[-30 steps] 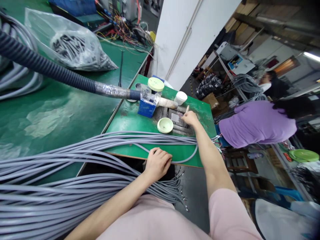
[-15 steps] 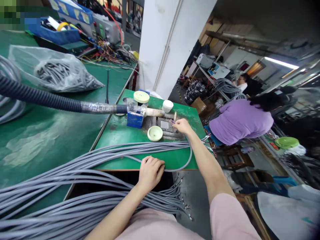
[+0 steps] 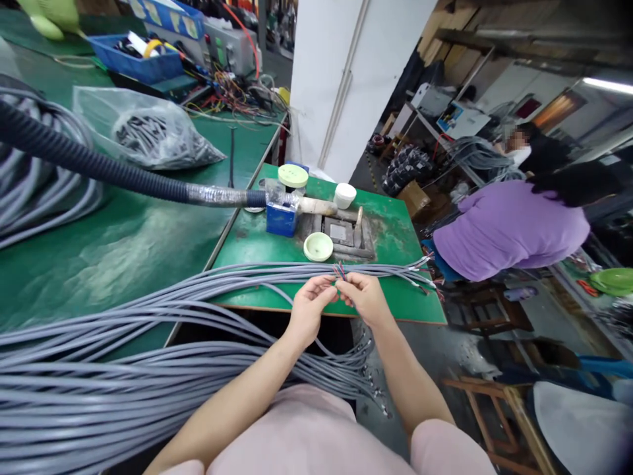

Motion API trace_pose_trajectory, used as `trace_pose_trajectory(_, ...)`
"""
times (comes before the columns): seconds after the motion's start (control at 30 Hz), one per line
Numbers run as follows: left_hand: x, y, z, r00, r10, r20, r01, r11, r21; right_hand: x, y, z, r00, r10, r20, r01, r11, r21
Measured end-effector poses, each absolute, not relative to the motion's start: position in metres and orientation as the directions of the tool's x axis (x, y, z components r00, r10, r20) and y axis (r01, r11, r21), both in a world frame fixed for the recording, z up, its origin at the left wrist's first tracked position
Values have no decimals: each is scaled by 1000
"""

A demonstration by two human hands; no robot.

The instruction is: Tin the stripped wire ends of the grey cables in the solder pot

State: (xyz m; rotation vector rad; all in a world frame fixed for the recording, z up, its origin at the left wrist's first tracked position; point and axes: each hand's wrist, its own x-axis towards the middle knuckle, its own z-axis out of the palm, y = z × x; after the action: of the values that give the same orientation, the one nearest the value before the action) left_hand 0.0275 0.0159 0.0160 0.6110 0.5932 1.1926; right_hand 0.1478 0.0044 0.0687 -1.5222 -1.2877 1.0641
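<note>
My left hand [image 3: 310,305] and my right hand [image 3: 366,297] meet close together over the front of the green bench. Between their pinched fingertips, thin coloured wires [image 3: 339,270] stick up from the end of a grey cable. Both hands are closed on these wires; the fingers hide the cable end itself. Just behind them lies a row of grey cables [image 3: 237,274] with stripped wire ends [image 3: 429,264] at the right. Beyond it are a pale green bowl [image 3: 318,248] and a small square metal pot [image 3: 339,232] with a bright surface, set in a dark scorched frame.
A ribbed hose [image 3: 123,179] crosses from the left to a nozzle beside a blue block [image 3: 281,221]. A white cup [image 3: 345,195] stands behind the pot. More grey cables [image 3: 123,389] hang below the bench's front edge. A person in purple [image 3: 509,224] sits at the right.
My right hand has come back from the pot toward me, bringing the wire ends. My left hand has risen from the cable to meet it. The view has shifted a little.
</note>
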Motion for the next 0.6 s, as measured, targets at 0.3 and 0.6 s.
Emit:
trace_pose_trajectory(0.3,29,9,17,280,957,-74,-710,258,656,135,4,68,91,987,-135,138,-147,-979)
trace_pose_trajectory(0.6,22,19,14,90,991,-94,-683,130,719,146,-5,71,-53,986,-157,175,-145,-974)
